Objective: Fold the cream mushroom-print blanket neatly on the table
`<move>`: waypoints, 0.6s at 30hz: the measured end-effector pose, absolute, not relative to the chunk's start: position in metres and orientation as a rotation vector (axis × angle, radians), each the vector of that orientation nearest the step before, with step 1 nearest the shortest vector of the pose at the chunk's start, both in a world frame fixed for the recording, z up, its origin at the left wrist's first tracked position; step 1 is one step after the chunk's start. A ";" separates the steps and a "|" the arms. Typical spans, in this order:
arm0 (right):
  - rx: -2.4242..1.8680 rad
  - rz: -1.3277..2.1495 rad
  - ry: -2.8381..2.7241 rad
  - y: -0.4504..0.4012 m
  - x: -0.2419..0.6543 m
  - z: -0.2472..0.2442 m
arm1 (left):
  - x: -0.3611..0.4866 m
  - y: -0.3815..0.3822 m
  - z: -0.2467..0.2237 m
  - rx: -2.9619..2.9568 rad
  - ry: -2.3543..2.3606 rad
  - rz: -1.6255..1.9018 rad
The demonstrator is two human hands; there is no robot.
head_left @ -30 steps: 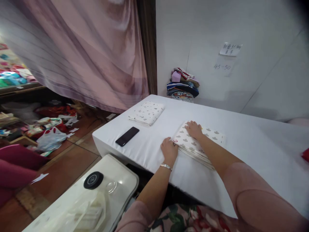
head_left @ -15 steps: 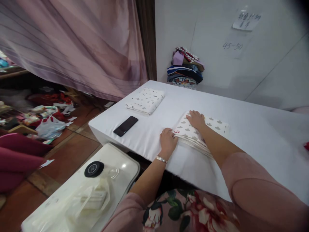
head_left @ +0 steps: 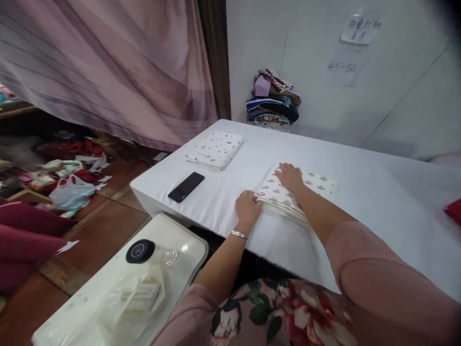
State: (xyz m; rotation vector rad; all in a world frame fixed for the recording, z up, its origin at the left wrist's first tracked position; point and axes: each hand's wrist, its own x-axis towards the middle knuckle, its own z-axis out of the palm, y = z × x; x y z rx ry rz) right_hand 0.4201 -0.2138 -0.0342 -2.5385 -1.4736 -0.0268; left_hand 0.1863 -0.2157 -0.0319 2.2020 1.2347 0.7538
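Note:
A folded white cloth with a grey cloud-like print [head_left: 317, 181] lies on the white-covered table, a small red mark near its left corner. My left hand [head_left: 248, 209] is closed on that left corner, with the thumb against the layered edge. Resting flat on top of the cloth, fingers stretched out, is my right hand [head_left: 290, 177]. The right forearm hides part of the cloth's near side. A second folded white cloth with small dark prints [head_left: 217, 149] lies farther back to the left, apart from both hands.
A black phone [head_left: 186, 187] lies near the table's left edge. Beside the table, a white surface [head_left: 90, 293] carries a round black object [head_left: 140, 251] and a clear plastic bag [head_left: 140, 298]. Folded clothes [head_left: 273, 101] are stacked by the wall. A red item [head_left: 454, 211] shows at far right.
The whole view has shifted slightly, and more of the red item shows at the right. Both hands keep their places on the folded cloth.

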 end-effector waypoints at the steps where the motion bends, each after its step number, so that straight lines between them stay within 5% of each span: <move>1: -2.536 -0.025 -1.473 -0.214 0.420 -0.035 | 0.187 -0.215 -0.032 2.195 1.257 0.732; 11: -2.410 0.144 -1.423 -0.221 0.422 -0.020 | 0.187 -0.213 -0.038 2.110 1.345 0.689; 18: -1.778 0.036 -1.564 -0.298 0.372 -0.011 | 0.187 -0.213 -0.040 2.113 1.249 0.733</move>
